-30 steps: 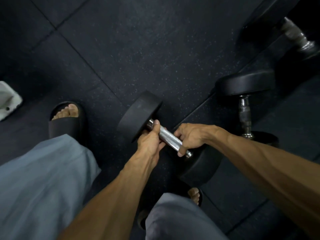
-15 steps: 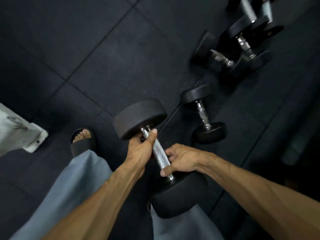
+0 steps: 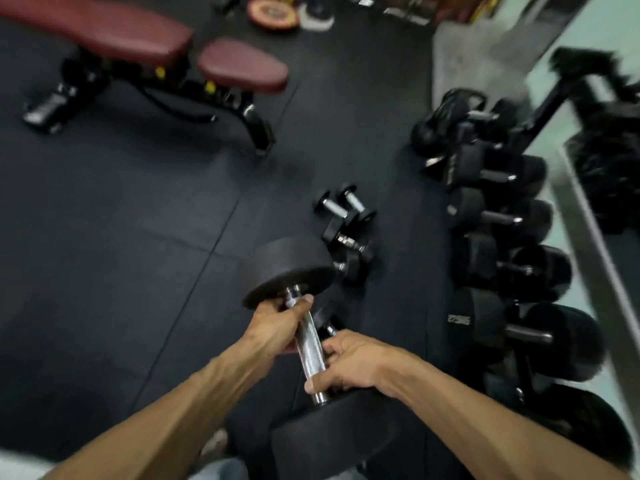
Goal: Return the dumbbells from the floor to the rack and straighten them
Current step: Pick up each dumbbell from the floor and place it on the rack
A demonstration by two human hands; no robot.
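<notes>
I hold a large black dumbbell (image 3: pixel 289 275) with a chrome handle off the floor, its far head up and its near head low by my legs. My left hand (image 3: pixel 277 322) grips the upper part of the handle. My right hand (image 3: pixel 346 362) grips the lower part. Several small dumbbells (image 3: pixel 346 230) lie on the black rubber floor just beyond it. At the right stands the dumbbell rack (image 3: pixel 526 362) with several black dumbbells (image 3: pixel 498 216) resting on it in a row.
A dark red weight bench (image 3: pixel 145 50) on a black frame stands at the upper left. A weight plate (image 3: pixel 273 13) lies at the top centre. A pale wall and a mirror edge (image 3: pixel 588 237) run behind the rack. Rubber floor tiles (image 3: pixel 121 254) spread to the left.
The dumbbell has been lifted higher and carried toward the rack. The view has swung up, bringing the bench, the rack and more of the floor into sight. Both hands keep their grip.
</notes>
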